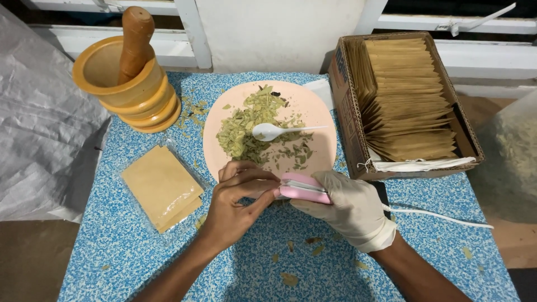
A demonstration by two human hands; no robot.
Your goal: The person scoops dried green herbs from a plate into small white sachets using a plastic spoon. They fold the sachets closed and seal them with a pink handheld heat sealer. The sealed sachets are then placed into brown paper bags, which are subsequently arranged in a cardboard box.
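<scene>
pink handheld sealer (302, 190) sits at the near rim of the pink plate (327, 120), clamped in the gloved right hand (349, 207); the bare left hand (238, 204) pinches closed at its tip, on something too hidden to name; a slip could likely nudge the plate, spilling dried leaves (246, 126) and white spoon (271, 131) over the blue worktop (128, 254).

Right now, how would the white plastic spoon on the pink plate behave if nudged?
The spoon looks thin, so probably light and easily slid. It lies on loose dried leaves on the plate, so it would likely scatter them.
</scene>
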